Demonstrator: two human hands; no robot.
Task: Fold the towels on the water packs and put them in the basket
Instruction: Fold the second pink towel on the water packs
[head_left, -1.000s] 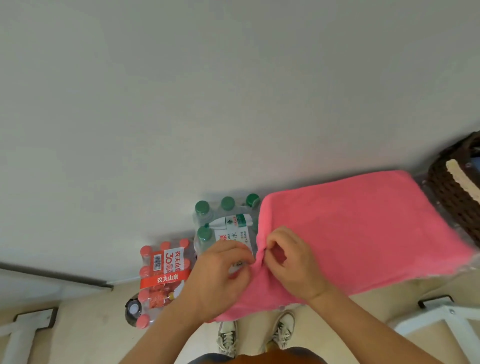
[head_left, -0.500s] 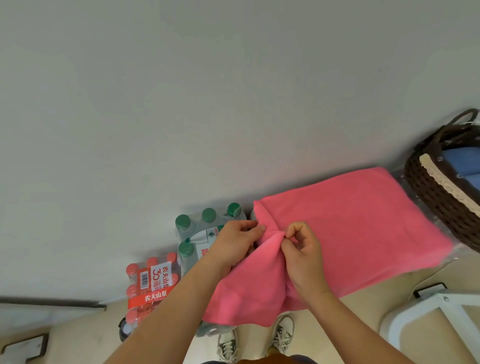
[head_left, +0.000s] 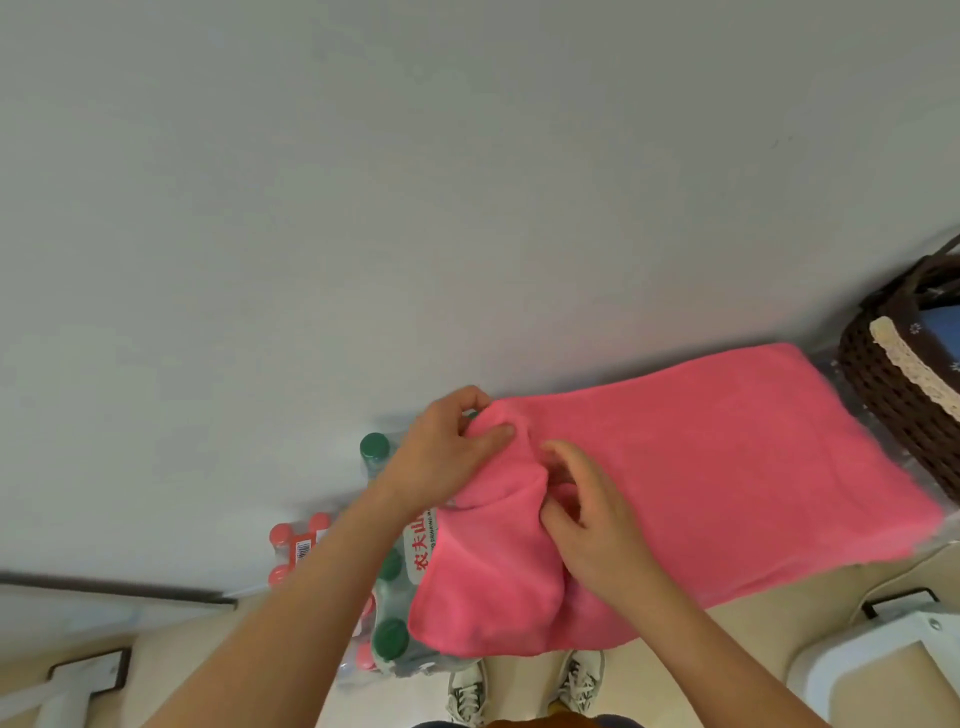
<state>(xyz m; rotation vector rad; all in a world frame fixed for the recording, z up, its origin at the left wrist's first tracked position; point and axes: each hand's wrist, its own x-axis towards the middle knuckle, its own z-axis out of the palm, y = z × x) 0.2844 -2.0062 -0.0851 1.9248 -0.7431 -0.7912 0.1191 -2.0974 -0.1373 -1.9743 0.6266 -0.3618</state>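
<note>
A pink towel (head_left: 701, 467) lies spread over the water packs against the wall. My left hand (head_left: 441, 457) pinches its far left corner between thumb and fingers. Just to the right, my right hand (head_left: 587, 519) grips a bunched fold of the same towel along its left edge. The green-capped water pack (head_left: 395, 582) shows under the towel's left end. The dark woven basket (head_left: 893, 395) with a cream lace trim stands at the right, beside the towel's far end, with blue cloth (head_left: 943, 332) inside it.
A red-capped water pack (head_left: 296, 545) sits left of the green one, lower down. The grey wall (head_left: 467, 182) runs right behind the packs. White frame parts stand on the floor at the lower left (head_left: 72, 680) and lower right (head_left: 872, 660). My shoes (head_left: 519, 686) are below.
My left hand has moved up along the towel's left edge to the far corner. My right hand stays on the bunched edge, and the left end of the towel now hangs lower over the green-capped pack.
</note>
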